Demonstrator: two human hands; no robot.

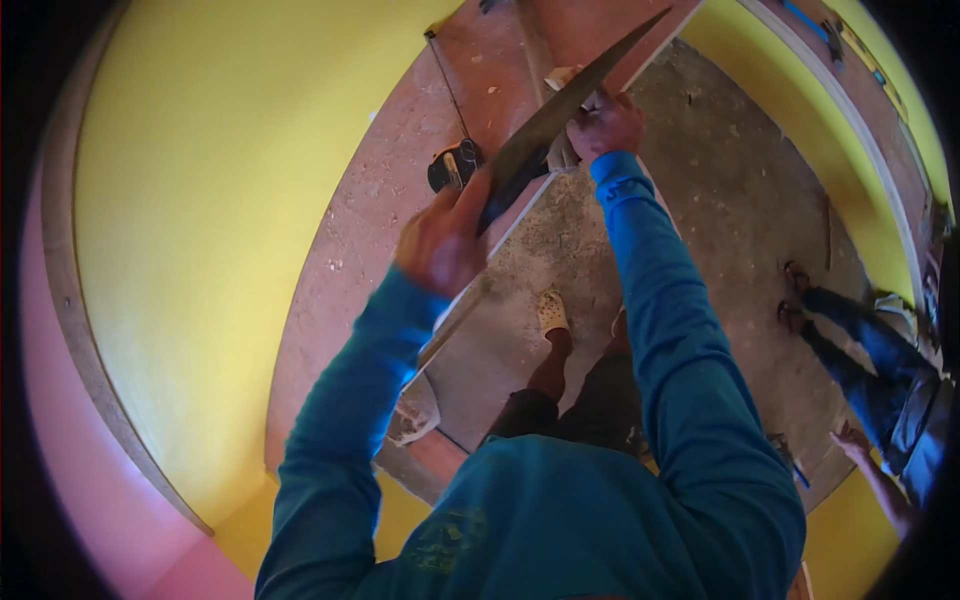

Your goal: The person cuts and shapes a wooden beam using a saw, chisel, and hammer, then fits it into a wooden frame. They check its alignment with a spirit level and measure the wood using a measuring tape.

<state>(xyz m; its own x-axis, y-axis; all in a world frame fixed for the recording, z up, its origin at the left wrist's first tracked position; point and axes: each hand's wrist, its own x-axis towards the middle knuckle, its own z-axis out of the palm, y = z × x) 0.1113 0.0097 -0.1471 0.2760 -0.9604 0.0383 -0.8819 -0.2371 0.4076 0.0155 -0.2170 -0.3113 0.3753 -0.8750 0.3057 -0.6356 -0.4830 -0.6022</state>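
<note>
My left hand (442, 240) is closed at the lower end of a hand saw (565, 103), around its dark handle. The saw's blade slants up to the right, its tip beyond my right hand. My right hand (608, 126) is closed beside the blade, at the end of a wooden strip (540, 50) lying on the reddish work surface (375, 185). Its fingertips are partly hidden, so what it grips is unclear. Left of the saw lies a black and orange tape measure (455, 165) with its tape pulled out upward.
Below the surface's edge is a grey concrete floor (730, 170), with my foot in a light clog (552, 312). Another person (890, 370) in dark trousers is at the right. A yellow wall (220, 180) curves along the left. Tools (835, 40) lie on a ledge at the upper right.
</note>
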